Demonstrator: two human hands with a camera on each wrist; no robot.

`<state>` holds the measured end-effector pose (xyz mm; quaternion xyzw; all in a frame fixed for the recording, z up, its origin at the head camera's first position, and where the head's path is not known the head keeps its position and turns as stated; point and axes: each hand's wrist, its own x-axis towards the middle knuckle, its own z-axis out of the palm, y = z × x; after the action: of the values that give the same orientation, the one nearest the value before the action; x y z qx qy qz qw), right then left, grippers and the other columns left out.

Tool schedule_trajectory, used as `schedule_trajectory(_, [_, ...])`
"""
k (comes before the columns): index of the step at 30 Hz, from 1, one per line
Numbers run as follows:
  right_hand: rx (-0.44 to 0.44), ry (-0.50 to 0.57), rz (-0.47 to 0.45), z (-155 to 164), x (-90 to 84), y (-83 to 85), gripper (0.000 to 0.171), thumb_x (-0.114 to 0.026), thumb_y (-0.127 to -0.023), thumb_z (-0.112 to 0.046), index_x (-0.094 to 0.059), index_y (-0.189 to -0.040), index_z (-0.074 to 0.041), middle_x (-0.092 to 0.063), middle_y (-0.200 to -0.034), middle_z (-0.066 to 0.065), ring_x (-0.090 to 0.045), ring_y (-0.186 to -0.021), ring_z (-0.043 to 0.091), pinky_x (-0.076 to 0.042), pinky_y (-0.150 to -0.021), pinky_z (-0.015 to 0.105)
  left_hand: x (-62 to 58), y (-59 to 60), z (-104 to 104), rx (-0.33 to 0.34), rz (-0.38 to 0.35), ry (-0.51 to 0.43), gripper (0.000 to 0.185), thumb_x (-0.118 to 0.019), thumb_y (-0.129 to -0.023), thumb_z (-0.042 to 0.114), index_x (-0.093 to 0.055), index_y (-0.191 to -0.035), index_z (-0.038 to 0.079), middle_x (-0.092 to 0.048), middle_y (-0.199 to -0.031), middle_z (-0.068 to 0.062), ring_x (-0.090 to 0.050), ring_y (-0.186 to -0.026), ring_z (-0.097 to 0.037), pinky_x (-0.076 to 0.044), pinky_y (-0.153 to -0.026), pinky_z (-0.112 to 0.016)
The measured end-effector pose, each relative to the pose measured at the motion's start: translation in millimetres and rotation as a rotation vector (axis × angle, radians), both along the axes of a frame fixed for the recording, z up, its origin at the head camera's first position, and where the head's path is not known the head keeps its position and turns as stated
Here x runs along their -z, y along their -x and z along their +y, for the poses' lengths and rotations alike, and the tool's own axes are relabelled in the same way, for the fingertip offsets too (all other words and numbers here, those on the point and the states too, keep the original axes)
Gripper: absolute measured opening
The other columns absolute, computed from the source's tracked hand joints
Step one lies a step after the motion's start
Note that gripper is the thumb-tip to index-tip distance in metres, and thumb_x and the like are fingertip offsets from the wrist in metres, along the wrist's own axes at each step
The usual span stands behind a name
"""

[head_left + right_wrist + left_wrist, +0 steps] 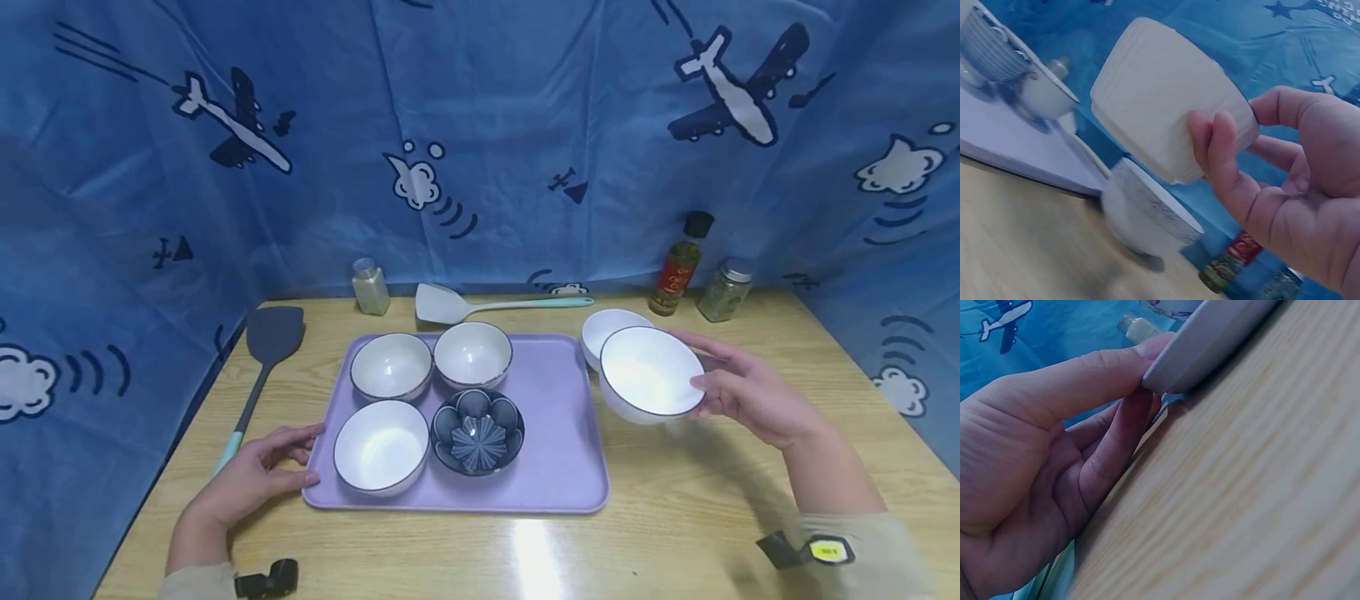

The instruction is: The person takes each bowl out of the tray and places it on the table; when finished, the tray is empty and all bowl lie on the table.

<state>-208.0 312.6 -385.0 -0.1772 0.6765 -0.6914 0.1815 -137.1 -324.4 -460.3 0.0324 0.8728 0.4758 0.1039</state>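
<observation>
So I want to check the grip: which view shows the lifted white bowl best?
The right wrist view: the white bowl fills it, with the right hand gripping its ribbed side. The head view shows the bowl whole, tilted beside the tray. The left wrist view misses it.

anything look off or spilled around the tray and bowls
Nothing is spilled or broken. The one thing that stands out is the dark blue flower-patterned bowl, the only non-white bowl among four on the purple tray. The right hand holds a white bowl tilted off the table; the left hand grips the tray's corner.
</observation>
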Motion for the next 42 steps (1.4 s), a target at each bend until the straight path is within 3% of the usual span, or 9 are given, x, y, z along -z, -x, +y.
schedule_trajectory(13, [0.219,0.182,0.012,36,2.2,6.1,0.06,-0.044,-0.101,0.007,-0.036,-0.155,-0.017,-0.058,-0.126,-0.001,-0.073,-0.084,0.018,-0.059,-0.073,0.029,1.6,0.0,0,-0.009,-0.007,-0.002,0.07,-0.082,-0.082,0.033,-0.054,-0.144,0.014,-0.057,-0.137,-0.009,-0.059,-0.103,-0.009,-0.045,-0.089,-0.015])
schedule_trajectory(17, [0.342,0.177,-0.021,41,4.5,9.5,0.066,-0.05,-0.1,0.003,-0.027,-0.159,-0.016,-0.045,-0.133,0.0,-0.073,-0.086,0.016,-0.059,-0.074,0.028,2.8,0.3,1,-0.019,-0.006,0.009,0.07,-0.082,-0.081,0.034,-0.055,-0.143,0.015,-0.057,-0.136,-0.008,-0.059,-0.102,-0.009,-0.044,-0.089,-0.015])
schedule_trajectory(21, [0.474,0.154,-0.089,45,5.8,12.9,0.076,-0.058,-0.099,-0.004,-0.018,-0.161,-0.02,-0.018,-0.155,0.014,-0.072,-0.085,0.012,-0.058,-0.074,0.023,4.1,0.2,1,-0.023,-0.011,0.01,0.071,-0.082,-0.081,0.034,-0.055,-0.144,0.015,-0.057,-0.137,-0.008,-0.06,-0.103,-0.009,-0.044,-0.089,-0.014])
schedule_trajectory(23, [0.515,0.15,-0.114,47,8.1,14.1,0.078,-0.06,-0.099,-0.006,-0.016,-0.161,-0.022,-0.005,-0.161,0.014,-0.073,-0.085,0.011,-0.058,-0.075,0.022,4.1,0.0,1,-0.023,-0.011,0.01,0.071,-0.082,-0.081,0.034,-0.055,-0.144,0.015,-0.058,-0.137,-0.008,-0.06,-0.102,-0.009,-0.044,-0.089,-0.014])
schedule_trajectory(29, [0.582,0.178,-0.167,46,22.2,18.2,0.08,-0.064,-0.097,-0.007,-0.018,-0.161,-0.023,0.001,-0.165,0.007,-0.073,-0.082,0.013,-0.058,-0.073,0.021,3.0,-0.1,1,-0.018,-0.003,0.001,0.069,-0.082,-0.082,0.031,-0.055,-0.143,0.015,-0.058,-0.137,-0.009,-0.06,-0.102,-0.008,-0.045,-0.089,-0.016])
schedule_trajectory(38, [0.639,0.183,-0.245,41,39.6,23.4,0.082,-0.059,-0.1,-0.01,-0.008,-0.162,-0.024,0.02,-0.167,0.002,-0.072,-0.083,0.009,-0.058,-0.075,0.021,1.9,-1.1,0,-0.013,-0.005,-0.001,0.068,-0.082,-0.083,0.032,-0.055,-0.143,0.015,-0.059,-0.135,-0.008,-0.06,-0.102,-0.008,-0.045,-0.089,-0.017])
schedule_trajectory(42, [0.644,0.159,-0.246,39,43.4,25.2,0.081,-0.058,-0.1,-0.01,-0.008,-0.162,-0.023,0.019,-0.166,0.009,-0.072,-0.081,0.01,-0.057,-0.077,0.021,1.5,-0.5,0,-0.011,-0.004,0.006,0.068,-0.081,-0.083,0.032,-0.054,-0.144,0.015,-0.058,-0.135,-0.008,-0.059,-0.103,-0.009,-0.045,-0.089,-0.016])
